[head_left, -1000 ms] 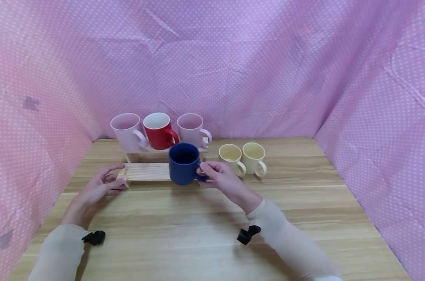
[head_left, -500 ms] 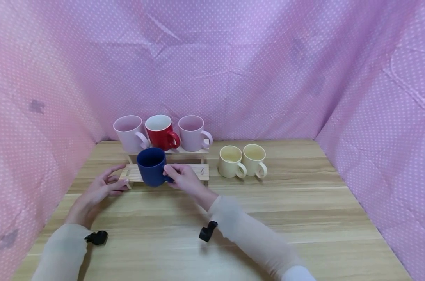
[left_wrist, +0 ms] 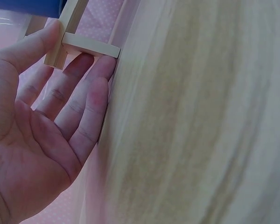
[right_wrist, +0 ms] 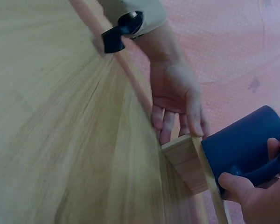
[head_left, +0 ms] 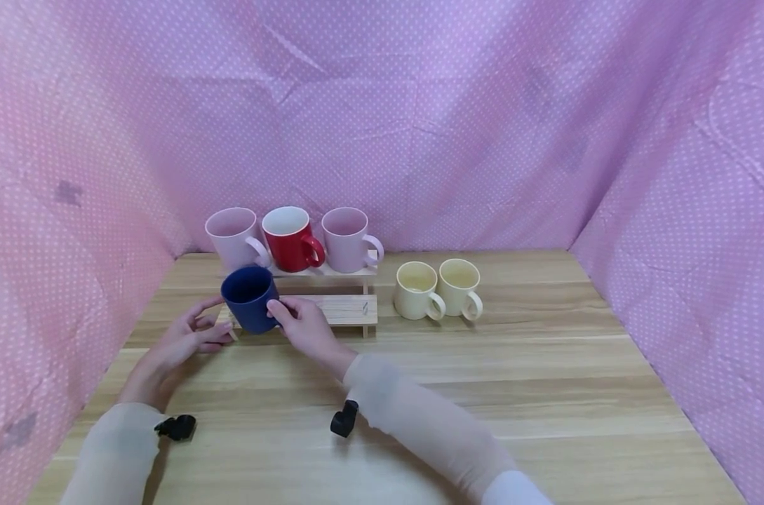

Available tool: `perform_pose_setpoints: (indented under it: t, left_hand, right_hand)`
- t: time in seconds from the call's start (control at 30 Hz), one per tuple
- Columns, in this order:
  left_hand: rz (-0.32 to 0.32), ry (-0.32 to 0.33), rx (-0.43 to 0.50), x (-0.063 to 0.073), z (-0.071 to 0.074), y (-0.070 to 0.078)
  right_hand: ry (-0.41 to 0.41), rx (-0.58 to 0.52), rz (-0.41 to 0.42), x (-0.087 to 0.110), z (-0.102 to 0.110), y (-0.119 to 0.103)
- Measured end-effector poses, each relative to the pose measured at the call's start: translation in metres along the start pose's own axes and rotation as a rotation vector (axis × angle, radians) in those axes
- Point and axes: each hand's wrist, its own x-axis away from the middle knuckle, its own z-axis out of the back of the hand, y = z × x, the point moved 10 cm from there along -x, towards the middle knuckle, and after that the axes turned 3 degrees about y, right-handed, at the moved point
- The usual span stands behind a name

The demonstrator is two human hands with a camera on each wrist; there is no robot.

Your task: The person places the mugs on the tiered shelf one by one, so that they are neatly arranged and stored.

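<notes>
My right hand (head_left: pixel 309 331) pinches the handle of a navy blue mug (head_left: pixel 249 298), upright at the left end of the lower step of a wooden rack (head_left: pixel 344 308). In the right wrist view the base of the blue mug (right_wrist: pixel 242 144) is right at the rack's board (right_wrist: pixel 206 175). My left hand (head_left: pixel 189 333) grips the rack's left end; in the left wrist view its thumb (left_wrist: pixel 42 44) lies at the board and its fingers reach behind the leg (left_wrist: pixel 91 45). On the upper step stand a pale pink mug (head_left: pixel 230 242), a red mug with white inside (head_left: pixel 287 245) and another pale pink mug (head_left: pixel 344 245).
Two pale yellow mugs, a left one (head_left: pixel 413 298) and a right one (head_left: pixel 455 291), stand on the wooden table (head_left: pixel 483 393) right of the rack. A pink dotted cloth (head_left: pixel 419 126) hangs behind and at both sides.
My right hand has carried the blue mug leftward along the lower step, from its right part to its left end. My left hand has stayed at the rack's left end.
</notes>
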Motion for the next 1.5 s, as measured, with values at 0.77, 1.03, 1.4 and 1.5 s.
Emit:
perform_pose_setpoints:
  t: [0.77,1.03,1.4,1.5]
  left_hand:
    - [0.027,0.027,-0.03,0.001,0.005,0.008]
    - [0.028,0.024,-0.023,0.001,0.006,0.008]
    - [0.018,0.016,0.01,-0.001,0.003,0.0]
    - [0.026,0.017,0.0,-0.001,0.002,-0.002]
  right_hand:
    - [0.042,0.164,-0.068,-0.001,-0.005,-0.01]
    - [0.023,0.176,-0.063,0.0,-0.008,-0.012]
    - [0.014,0.193,-0.097,0.002,-0.004,-0.007]
    - [0.0,0.172,-0.111,0.005,-0.001,-0.003]
